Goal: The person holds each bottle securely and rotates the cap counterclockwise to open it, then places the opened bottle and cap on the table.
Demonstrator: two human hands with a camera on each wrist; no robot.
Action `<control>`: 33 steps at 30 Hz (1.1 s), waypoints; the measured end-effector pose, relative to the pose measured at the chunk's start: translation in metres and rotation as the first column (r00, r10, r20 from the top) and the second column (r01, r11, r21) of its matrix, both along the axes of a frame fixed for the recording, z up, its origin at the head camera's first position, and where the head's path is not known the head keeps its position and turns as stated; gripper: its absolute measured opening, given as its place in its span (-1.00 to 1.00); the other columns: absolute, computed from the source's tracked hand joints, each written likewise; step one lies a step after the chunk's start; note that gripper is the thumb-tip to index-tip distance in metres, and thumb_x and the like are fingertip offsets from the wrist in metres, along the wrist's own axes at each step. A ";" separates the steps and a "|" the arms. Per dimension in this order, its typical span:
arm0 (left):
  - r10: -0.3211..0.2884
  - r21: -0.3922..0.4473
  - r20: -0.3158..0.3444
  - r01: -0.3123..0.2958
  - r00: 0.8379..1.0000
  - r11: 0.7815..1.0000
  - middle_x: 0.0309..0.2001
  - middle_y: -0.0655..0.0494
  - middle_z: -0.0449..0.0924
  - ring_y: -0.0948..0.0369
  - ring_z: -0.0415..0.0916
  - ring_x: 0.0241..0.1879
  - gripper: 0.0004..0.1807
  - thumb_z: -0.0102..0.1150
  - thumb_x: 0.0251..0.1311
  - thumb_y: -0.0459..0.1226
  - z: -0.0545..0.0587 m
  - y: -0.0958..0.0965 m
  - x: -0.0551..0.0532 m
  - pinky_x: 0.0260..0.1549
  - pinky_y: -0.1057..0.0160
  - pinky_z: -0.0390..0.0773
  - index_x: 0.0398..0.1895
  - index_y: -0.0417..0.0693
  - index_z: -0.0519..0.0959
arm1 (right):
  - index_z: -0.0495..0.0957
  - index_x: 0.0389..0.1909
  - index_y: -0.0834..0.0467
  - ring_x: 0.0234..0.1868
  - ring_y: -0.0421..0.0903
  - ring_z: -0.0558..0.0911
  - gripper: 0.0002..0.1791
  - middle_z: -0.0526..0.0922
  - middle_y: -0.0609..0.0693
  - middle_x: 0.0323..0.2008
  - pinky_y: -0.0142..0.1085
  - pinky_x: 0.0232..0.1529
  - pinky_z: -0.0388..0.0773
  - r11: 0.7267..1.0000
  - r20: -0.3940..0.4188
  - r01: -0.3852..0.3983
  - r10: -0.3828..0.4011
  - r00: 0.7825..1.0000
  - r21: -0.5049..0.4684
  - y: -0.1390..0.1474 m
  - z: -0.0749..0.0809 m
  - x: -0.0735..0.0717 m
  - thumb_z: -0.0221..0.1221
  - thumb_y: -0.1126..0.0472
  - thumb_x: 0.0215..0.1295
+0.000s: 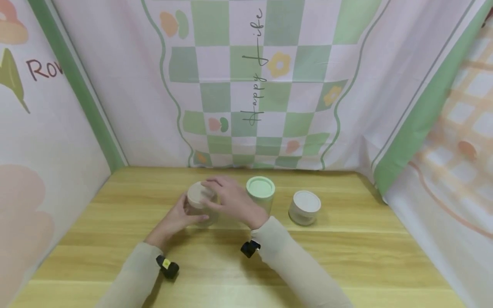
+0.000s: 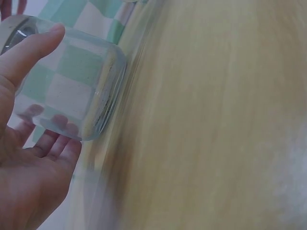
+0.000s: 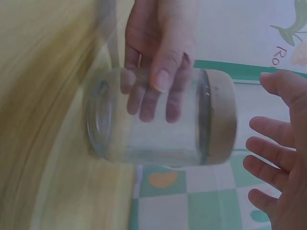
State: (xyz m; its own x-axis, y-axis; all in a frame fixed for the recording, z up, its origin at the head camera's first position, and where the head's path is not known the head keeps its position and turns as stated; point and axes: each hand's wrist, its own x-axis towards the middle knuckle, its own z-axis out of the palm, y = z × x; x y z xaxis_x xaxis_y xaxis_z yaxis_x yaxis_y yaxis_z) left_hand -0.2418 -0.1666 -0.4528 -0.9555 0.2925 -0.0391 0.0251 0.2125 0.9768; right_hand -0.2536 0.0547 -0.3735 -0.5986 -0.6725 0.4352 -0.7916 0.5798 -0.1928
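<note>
A clear glass jar (image 3: 144,143) with a beige lid (image 1: 196,193) stands upright on the wooden table at the left of the row. My left hand (image 1: 178,219) holds it around the side, thumb across the front and fingers behind, as the left wrist view shows through the glass (image 2: 72,86). Over the lid hovers my right hand (image 1: 233,199), its fingers spread and slightly bent. In the right wrist view a gap shows between those fingertips (image 3: 261,167) and the lid. The right hand holds nothing.
To the right of the hands stand a jar with a green lid (image 1: 260,188), partly behind my right wrist, and a shorter jar with a white lid (image 1: 306,202). A patterned cloth (image 1: 250,98) hangs behind the wooden table (image 1: 215,273), with more fabric at both sides.
</note>
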 end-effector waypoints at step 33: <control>-0.066 -0.016 -0.018 0.066 0.998 0.998 0.60 -0.02 -0.26 -0.20 -0.29 0.53 0.19 0.46 0.13 -0.04 -0.002 -0.003 -0.001 0.33 -0.42 -0.15 0.62 0.14 -0.22 | 0.53 0.25 0.26 0.13 0.06 0.40 -0.15 0.50 0.16 0.14 -0.15 0.09 0.47 0.959 0.056 0.243 -0.237 0.970 -0.148 -0.043 -0.033 -0.008 0.22 -0.37 0.25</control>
